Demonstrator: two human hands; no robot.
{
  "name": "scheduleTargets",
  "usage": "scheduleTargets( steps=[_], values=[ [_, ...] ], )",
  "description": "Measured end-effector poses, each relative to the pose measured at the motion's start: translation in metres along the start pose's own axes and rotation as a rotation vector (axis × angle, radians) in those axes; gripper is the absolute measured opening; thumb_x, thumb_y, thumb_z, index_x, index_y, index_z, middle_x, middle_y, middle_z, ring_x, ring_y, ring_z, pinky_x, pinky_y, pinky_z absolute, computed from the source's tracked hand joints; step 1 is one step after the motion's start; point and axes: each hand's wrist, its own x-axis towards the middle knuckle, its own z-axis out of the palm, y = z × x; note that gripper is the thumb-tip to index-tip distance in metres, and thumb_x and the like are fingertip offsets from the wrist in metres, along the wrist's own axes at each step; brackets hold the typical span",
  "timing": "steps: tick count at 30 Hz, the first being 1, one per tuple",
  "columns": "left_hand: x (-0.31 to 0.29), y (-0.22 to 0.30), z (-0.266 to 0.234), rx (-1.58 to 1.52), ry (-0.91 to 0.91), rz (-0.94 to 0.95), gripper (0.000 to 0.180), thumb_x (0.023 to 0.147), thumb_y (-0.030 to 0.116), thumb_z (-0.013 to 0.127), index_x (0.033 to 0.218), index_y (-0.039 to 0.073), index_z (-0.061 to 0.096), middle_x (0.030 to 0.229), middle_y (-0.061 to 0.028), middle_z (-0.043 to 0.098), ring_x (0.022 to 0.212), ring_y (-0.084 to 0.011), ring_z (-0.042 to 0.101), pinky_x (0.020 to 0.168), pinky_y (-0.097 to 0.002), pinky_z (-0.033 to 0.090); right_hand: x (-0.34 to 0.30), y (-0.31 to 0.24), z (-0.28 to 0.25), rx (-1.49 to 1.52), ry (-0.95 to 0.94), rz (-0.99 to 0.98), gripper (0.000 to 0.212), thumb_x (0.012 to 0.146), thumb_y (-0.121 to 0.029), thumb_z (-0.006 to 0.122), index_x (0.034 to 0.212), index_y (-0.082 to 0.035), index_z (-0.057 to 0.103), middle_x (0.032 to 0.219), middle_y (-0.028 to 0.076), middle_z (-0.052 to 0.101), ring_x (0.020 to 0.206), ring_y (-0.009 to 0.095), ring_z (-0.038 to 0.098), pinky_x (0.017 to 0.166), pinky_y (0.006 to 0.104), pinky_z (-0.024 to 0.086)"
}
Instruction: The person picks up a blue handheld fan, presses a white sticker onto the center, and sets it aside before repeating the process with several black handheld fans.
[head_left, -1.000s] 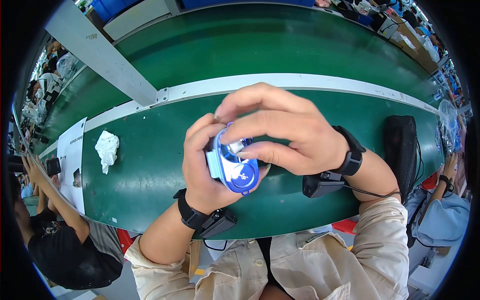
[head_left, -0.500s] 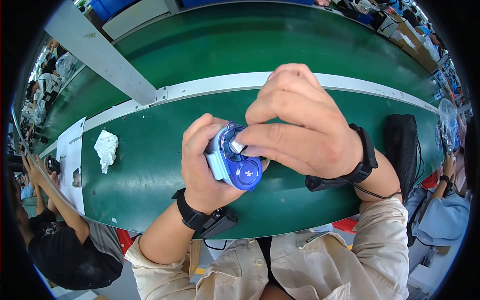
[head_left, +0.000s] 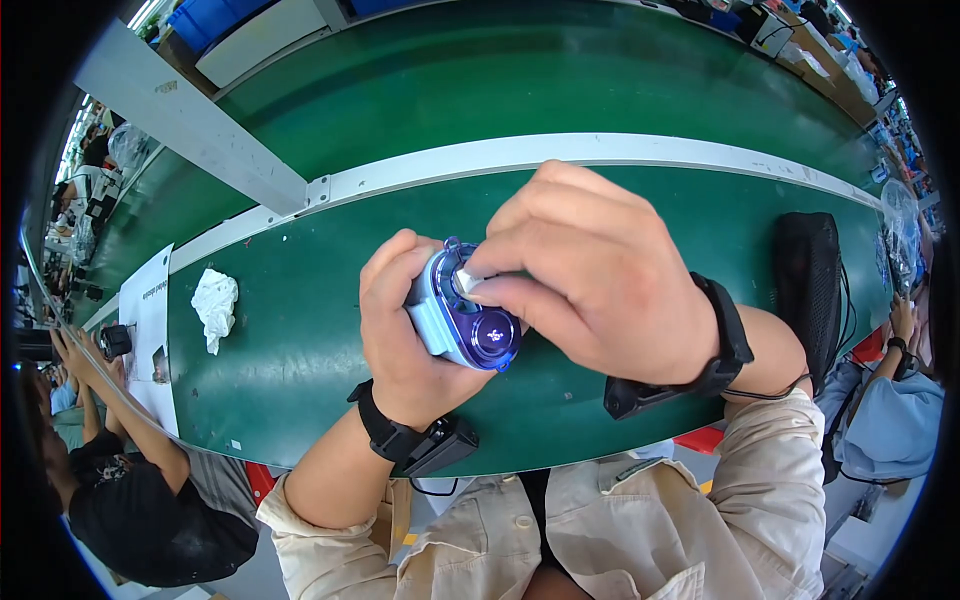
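Observation:
My left hand (head_left: 390,325) is wrapped round a blue bottle (head_left: 488,338) held above the green table. Its top is deep blue and see-through, with a round disc bearing a small pale mark, a loop at the far end and a light-blue clasp on the left side. My right hand (head_left: 590,275) reaches in from the right, thumb and forefinger pinched on a small white piece (head_left: 464,281) in the opening of the top. Whether that piece is loose or part of the bottle I cannot tell.
A crumpled white tissue (head_left: 215,308) and a printed sheet (head_left: 150,325) lie to the left. A black pouch (head_left: 806,290) with a cord is at the right. A white rail (head_left: 480,158) crosses behind, joined by a slanted post (head_left: 200,120). People sit at both sides.
My right hand has come lower and nearer, its fingers more curled, still pinching the white piece. The bottle has tipped slightly in my left hand.

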Motion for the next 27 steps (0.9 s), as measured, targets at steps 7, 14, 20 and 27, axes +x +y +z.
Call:
scheduleTargets(
  steps=[7, 14, 20, 27],
  values=[
    [-0.003, 0.003, -0.001, -0.142, -0.033, -0.071, 0.083, 0.057, 0.020, 0.090, 0.122, 0.003, 0.041, 0.111, -0.0163, 0.054, 0.100, -0.0292, 0.056, 0.084, -0.0369, 0.048, 0.010, 0.031, -0.014, 0.753, -0.233, 0.501, 0.025, 0.082, -0.007, 0.072, 0.105, -0.001, 0.065, 0.106, 0.010, 0.061, 0.097, 0.021, 0.059, 0.085, 0.0299, 0.049],
    [-0.012, 0.002, 0.001, -0.348, -0.103, -0.114, 0.085, 0.056, 0.020, 0.091, 0.122, 0.003, 0.041, 0.112, -0.0162, 0.054, 0.103, -0.0295, 0.056, 0.086, -0.0368, 0.047, -0.002, 0.035, 0.023, 0.962, -0.331, 0.277, 0.035, 0.092, -0.015, 0.062, 0.123, 0.000, 0.057, 0.119, 0.010, 0.058, 0.110, 0.020, 0.056, 0.095, 0.0297, 0.044],
    [-0.011, 0.005, 0.002, -0.113, -0.041, -0.119, 0.085, 0.055, 0.018, 0.091, 0.122, 0.003, 0.041, 0.114, -0.0158, 0.054, 0.103, -0.0289, 0.056, 0.087, -0.0385, 0.046, -0.019, 0.013, 0.044, 1.036, -0.188, 0.485, 0.038, 0.099, -0.024, 0.050, 0.129, -0.001, 0.052, 0.125, 0.011, 0.056, 0.114, 0.019, 0.055, 0.098, 0.0303, 0.042],
    [-0.010, 0.004, 0.004, -0.038, 0.068, -0.096, 0.084, 0.056, 0.018, 0.090, 0.123, 0.003, 0.041, 0.119, -0.0163, 0.050, 0.105, -0.0284, 0.054, 0.089, -0.0375, 0.045, -0.009, 0.005, 0.049, 1.393, -0.050, 0.645, 0.037, 0.099, -0.023, 0.050, 0.129, 0.000, 0.051, 0.118, 0.011, 0.058, 0.111, 0.018, 0.055, 0.095, 0.0314, 0.045]
  ],
)
